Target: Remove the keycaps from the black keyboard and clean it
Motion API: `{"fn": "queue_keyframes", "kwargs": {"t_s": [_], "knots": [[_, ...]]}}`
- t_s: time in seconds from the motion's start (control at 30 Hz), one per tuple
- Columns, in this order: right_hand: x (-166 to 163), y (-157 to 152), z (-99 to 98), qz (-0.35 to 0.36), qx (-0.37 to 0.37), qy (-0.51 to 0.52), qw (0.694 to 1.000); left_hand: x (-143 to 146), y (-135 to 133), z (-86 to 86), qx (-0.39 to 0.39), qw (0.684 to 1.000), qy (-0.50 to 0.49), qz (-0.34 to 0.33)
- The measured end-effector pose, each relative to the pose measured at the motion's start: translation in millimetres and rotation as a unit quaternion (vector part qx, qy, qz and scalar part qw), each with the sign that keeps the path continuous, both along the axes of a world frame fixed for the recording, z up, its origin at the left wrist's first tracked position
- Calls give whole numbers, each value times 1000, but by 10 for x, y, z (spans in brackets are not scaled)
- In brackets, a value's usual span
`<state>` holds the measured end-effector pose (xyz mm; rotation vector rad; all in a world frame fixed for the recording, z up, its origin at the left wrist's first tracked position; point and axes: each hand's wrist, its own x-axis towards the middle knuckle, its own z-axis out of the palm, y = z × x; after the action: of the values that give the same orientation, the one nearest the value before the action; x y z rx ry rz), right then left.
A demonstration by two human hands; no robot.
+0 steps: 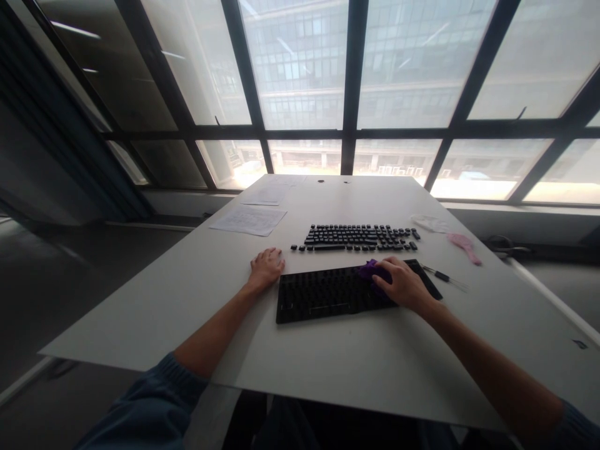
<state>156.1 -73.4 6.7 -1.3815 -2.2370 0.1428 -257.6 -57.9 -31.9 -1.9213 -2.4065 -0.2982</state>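
Observation:
A black keyboard base point(328, 295) with its keycaps off lies on the white table point(328, 362) in front of me. My right hand point(400, 284) presses a purple cleaning lump point(371, 270) onto the keyboard's right part, fingers closed on it. My left hand point(266, 267) rests on the table just left of the keyboard's far left corner, fingers curled loosely, nothing visible in it. The removed black keycaps point(359, 237) are laid out in rows beyond the keyboard.
A pink brush point(464, 247) and a clear plastic bag point(429, 223) lie at the right. A thin black tool point(445, 277) lies right of the keyboard. Paper sheets point(248, 220) lie at the far left. Large windows point(300, 94) stand behind the table.

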Motion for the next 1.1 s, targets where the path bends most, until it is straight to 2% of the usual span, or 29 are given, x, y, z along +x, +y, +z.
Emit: {"fn": "queue_keyframes", "kwargs": {"t_s": [0.13, 0.23, 0.43, 0.53, 0.63, 0.77, 0.9, 0.97, 1.1], "knots": [[-194, -90, -4, 18, -1, -13, 1000, 1, 8, -15, 3, 1000, 5, 1], [-536, -184, 69, 29, 0, 16, 999, 6, 7, -21, 8, 1000, 6, -1], [-1558, -599, 95, 205, -28, 60, 976, 25, -14, 5, 17, 1000, 4, -4], [-1970, -806, 60, 282, 5, 43, 958, 34, -27, 14, 22, 1000, 6, -6], [-2148, -906, 55, 323, 55, 18, 945, 39, -32, 14, 24, 1000, 8, -8], [-1974, -867, 80, 341, 59, 15, 938, 32, -22, 11, 22, 1000, 8, -9], [-1453, -749, 104, 345, 39, 34, 937, 11, -1, 7, 13, 1000, 6, -5], [-1137, -680, 97, 308, 28, 43, 950, 2, 8, 5, 8, 1000, 4, -4], [-508, -500, 41, 180, 26, 56, 982, -1, 17, 6, 8, 1000, 1, -5]]}}
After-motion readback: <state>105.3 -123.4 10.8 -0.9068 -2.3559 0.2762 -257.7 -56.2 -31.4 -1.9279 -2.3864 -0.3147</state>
